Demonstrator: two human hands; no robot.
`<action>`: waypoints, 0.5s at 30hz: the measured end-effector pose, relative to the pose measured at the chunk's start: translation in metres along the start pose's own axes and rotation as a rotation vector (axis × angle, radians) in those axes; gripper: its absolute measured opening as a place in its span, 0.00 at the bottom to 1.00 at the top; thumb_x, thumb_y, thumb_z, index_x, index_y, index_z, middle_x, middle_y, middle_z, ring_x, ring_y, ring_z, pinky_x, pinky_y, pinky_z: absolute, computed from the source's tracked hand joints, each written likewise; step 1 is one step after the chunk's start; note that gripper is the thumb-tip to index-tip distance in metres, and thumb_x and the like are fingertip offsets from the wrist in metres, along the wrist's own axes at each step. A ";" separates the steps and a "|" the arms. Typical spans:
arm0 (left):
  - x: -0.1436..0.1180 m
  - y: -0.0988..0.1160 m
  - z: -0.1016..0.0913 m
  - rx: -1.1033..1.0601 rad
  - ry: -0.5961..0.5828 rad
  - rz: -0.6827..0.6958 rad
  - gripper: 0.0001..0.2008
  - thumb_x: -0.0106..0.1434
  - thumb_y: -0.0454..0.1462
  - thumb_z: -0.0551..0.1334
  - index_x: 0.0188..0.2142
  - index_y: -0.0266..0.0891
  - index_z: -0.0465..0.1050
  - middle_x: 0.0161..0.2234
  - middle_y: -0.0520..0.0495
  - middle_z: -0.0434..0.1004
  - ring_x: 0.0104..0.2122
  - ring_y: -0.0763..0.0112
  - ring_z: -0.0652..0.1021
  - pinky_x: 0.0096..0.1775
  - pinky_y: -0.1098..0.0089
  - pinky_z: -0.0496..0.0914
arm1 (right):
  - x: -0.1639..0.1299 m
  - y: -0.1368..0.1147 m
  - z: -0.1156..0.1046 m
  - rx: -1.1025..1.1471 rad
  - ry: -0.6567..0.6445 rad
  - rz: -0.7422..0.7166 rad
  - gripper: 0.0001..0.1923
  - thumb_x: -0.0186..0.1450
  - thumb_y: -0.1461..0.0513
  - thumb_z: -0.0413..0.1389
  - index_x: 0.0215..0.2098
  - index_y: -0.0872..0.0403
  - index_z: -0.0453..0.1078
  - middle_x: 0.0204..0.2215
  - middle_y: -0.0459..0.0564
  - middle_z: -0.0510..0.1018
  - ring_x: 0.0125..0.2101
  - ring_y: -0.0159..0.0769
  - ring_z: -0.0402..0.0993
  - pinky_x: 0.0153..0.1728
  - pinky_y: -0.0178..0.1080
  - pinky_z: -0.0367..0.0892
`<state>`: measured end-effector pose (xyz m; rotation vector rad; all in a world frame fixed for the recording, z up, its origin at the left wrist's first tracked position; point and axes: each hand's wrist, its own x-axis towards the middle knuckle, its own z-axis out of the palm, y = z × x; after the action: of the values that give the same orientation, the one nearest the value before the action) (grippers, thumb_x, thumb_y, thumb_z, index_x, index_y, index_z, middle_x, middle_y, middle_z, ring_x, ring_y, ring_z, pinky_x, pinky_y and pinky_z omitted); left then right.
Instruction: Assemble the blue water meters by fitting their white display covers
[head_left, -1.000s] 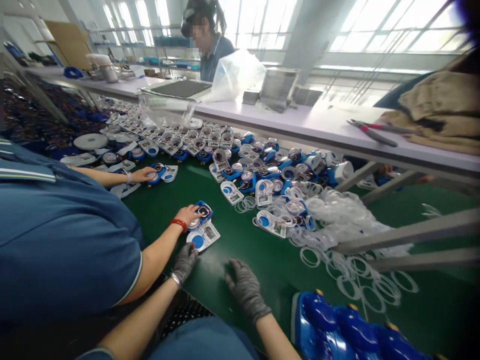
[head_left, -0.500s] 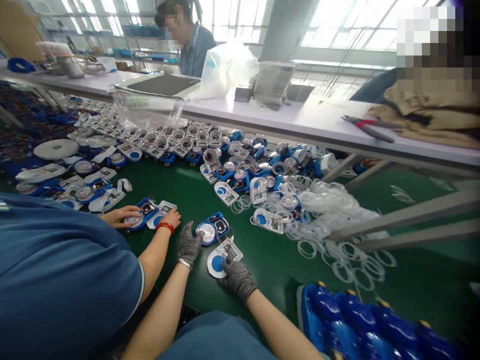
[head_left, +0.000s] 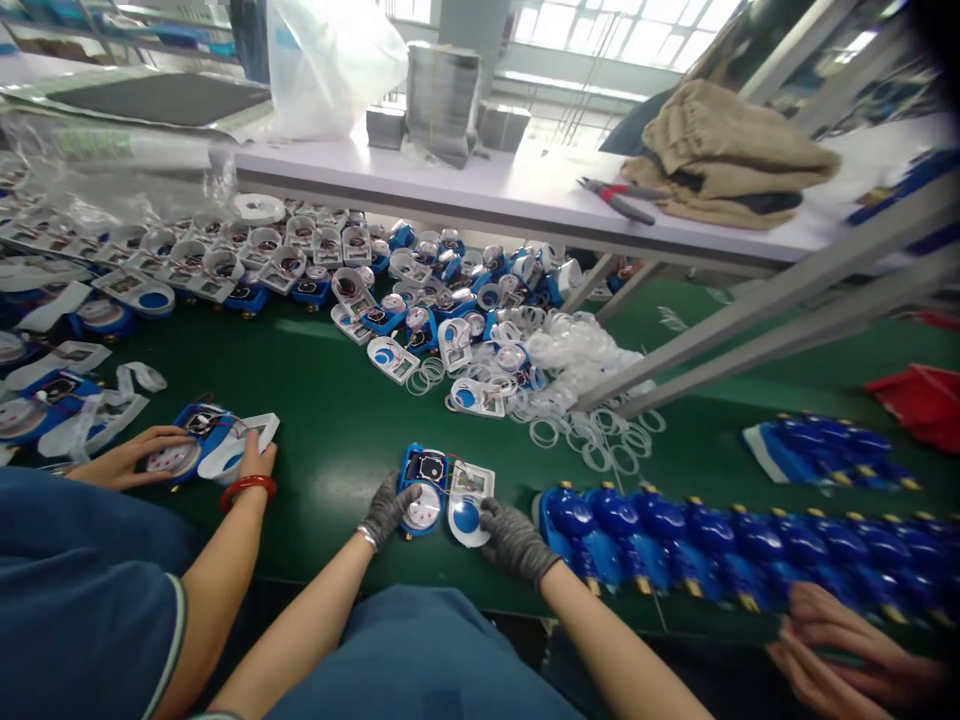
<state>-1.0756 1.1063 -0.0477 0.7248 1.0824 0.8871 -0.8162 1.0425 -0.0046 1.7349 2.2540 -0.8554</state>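
Observation:
My left hand [head_left: 390, 510], in a grey glove, grips the left side of a blue water meter body [head_left: 424, 492], its thumb over the round white dial. A black module sits in the body above the dial. Thin wires run from it to a white meter cover [head_left: 469, 505], which lies inner side up just to the right, with a blue disc and a square window. My right hand [head_left: 517, 540], also gloved, holds the cover's lower right edge between thumb and fingers. Both parts are at the green table's [head_left: 322, 480] near side.
On the left, a co-worker's hands [head_left: 251, 460] hold a similar opened meter [head_left: 199, 440]. Many meters and clear rings [head_left: 577, 350] are heaped ahead. Closed blue meters [head_left: 660, 540] stand in a row on the right, near another person's hand [head_left: 847, 640]. Pliers [head_left: 619, 200] lie on the shelf.
The view has swung right. The meter body and cover have been turned and now lie side by side, both upright in view, nearer to me. Both hands keep their hold.

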 end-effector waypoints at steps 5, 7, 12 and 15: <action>-0.021 -0.017 0.006 0.131 -0.063 0.030 0.26 0.54 0.47 0.64 0.48 0.34 0.67 0.43 0.41 0.75 0.42 0.57 0.75 0.46 0.62 0.68 | 0.000 -0.016 0.000 0.022 0.091 0.062 0.21 0.58 0.56 0.55 0.49 0.51 0.71 0.48 0.55 0.75 0.46 0.44 0.72 0.47 0.40 0.64; -0.022 -0.012 0.005 0.200 -0.083 0.039 0.27 0.55 0.47 0.63 0.50 0.34 0.66 0.46 0.39 0.74 0.45 0.56 0.75 0.47 0.60 0.68 | 0.010 -0.024 0.001 0.038 0.187 0.106 0.23 0.61 0.57 0.53 0.54 0.51 0.67 0.49 0.54 0.74 0.46 0.42 0.72 0.47 0.38 0.64; -0.023 0.002 0.010 0.792 0.185 0.302 0.35 0.54 0.43 0.64 0.59 0.37 0.58 0.56 0.39 0.67 0.54 0.54 0.68 0.57 0.57 0.61 | 0.033 -0.027 0.002 0.111 0.339 0.266 0.22 0.62 0.60 0.52 0.54 0.51 0.66 0.46 0.52 0.77 0.43 0.38 0.73 0.45 0.34 0.64; -0.026 0.000 0.025 1.096 0.227 0.552 0.32 0.54 0.41 0.63 0.58 0.38 0.61 0.58 0.39 0.63 0.59 0.54 0.63 0.61 0.56 0.54 | 0.039 -0.018 0.003 0.146 0.378 0.259 0.17 0.61 0.61 0.53 0.49 0.50 0.70 0.45 0.51 0.76 0.43 0.37 0.73 0.44 0.34 0.64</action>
<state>-1.0576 1.0821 -0.0290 1.9323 1.6082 0.7923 -0.8456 1.0704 -0.0188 2.3657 2.1446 -0.6998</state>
